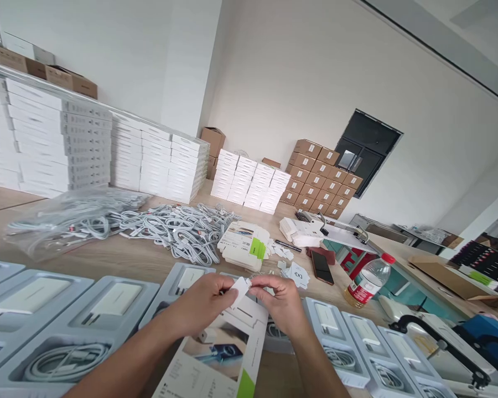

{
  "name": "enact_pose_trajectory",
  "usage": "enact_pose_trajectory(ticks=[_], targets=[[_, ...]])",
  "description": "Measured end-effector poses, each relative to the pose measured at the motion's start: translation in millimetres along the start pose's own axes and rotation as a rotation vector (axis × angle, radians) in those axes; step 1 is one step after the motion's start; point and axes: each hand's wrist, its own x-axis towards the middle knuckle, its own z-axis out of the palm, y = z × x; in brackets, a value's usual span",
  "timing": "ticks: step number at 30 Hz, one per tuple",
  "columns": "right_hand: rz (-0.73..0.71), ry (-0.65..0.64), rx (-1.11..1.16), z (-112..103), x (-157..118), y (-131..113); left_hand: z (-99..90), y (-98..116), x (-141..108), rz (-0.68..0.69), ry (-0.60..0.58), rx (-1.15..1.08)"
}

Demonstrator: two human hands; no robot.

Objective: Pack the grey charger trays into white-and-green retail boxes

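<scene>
My left hand [209, 301] is closed, thumb and fingers pinching a small white rectangular piece [241, 288] whose exact kind I cannot make out. At the far end of that piece, the fingertips of my right hand [281, 298] are pinched together on its tip. Below both hands lies a white and green printed carton [218, 345], tilted, with a picture of a phone and cable on it. Grey trays flank it; the tray on the left [139, 329] holds a white charger [117, 298] and a coiled white cable [68, 362].
Behind the trays lie a heap of white cables [178, 226], flat printed cartons [243, 246] and white paper cards [296, 275]. To the right are a phone [322, 267] and a bottle [367, 282]. Stacked white boxes [157, 160] and brown boxes [319, 179] stand at the back.
</scene>
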Motion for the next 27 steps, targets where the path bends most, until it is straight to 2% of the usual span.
enact_pose_trajectory(ticks=[7, 17, 20, 27], targets=[[-0.11, -0.001, -0.051, 0.1, 0.6, 4.0, 0.5, -0.6, 0.7, 0.003, 0.018, 0.03], [0.045, -0.054, -0.011, 3.4, 0.1, -0.4, 2.1, -4.3, 1.4, 0.001, 0.033, 0.085], [0.099, -0.032, 0.008, 3.4, 0.5, -2.6, 2.1, -3.8, 1.8, -0.013, 0.033, 0.096], [0.113, -0.019, 0.038, 7.8, -0.1, -1.3, 2.3, -2.1, -0.6, -0.001, 0.05, 0.103]])
